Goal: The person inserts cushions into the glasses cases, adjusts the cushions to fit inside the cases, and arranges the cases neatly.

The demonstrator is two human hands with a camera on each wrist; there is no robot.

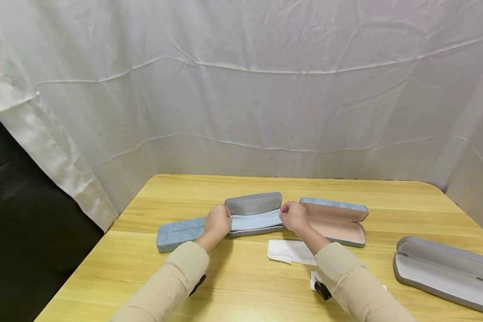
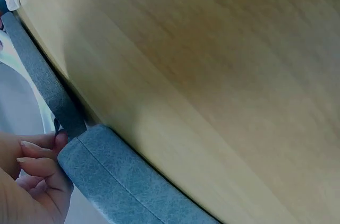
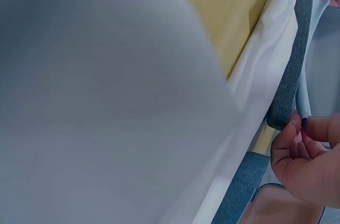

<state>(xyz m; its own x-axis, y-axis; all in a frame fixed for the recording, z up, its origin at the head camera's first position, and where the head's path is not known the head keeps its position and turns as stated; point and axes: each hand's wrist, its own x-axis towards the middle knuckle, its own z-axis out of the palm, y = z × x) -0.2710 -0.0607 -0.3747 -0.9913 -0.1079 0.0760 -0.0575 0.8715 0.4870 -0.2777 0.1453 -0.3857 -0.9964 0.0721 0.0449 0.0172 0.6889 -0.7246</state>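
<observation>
A light blue cloth (image 1: 256, 220), folded into a long strip, lies stretched over the lower half of an open grey glasses case (image 1: 253, 204). My left hand (image 1: 218, 220) pinches the strip's left end, thumb and fingertips right at the case rim. At the other end my right hand (image 1: 294, 216) pinches the cloth; in the right wrist view its thumb and forefinger meet at the corner of the grey case (image 3: 297, 70). Beside my left hand a closed blue glasses case (image 2: 133, 176) sits against the grey one's end.
Right of my right hand stands an open blue case (image 1: 335, 229) with pink lining. Nearer me lies a folded white cloth (image 1: 288, 251), partly behind the right forearm. Another open grey case (image 1: 442, 279) is at the table's right edge. A pale curtain (image 1: 265, 112) hangs behind the table.
</observation>
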